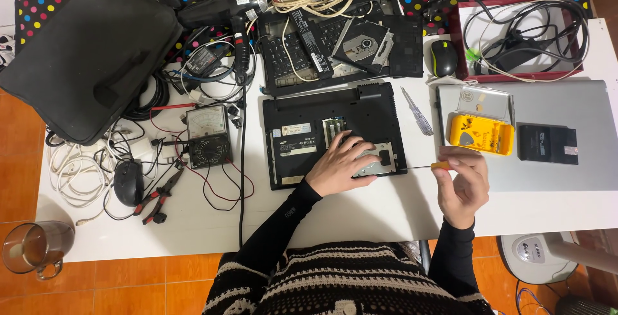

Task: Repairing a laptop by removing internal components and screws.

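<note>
At the far left a glass mug (33,249) is standing apart from the electronics, beyond the white surface (360,215), while the analog multimeter (207,136) and red-handled pliers (159,196) are lying within easy reach. In the middle, the left hand (341,164) is pressing flat, fingers spread, on the silver drive (376,159) seated in the upturned black laptop (331,133), apparently steadying it. To the right, the right hand (465,185) is pinching a thin orange-handled screwdriver (425,166), its tip pointing level at the drive's edge. A yellow parts case (481,133) is sitting open just beyond, on a closed silver laptop (589,160).
</note>
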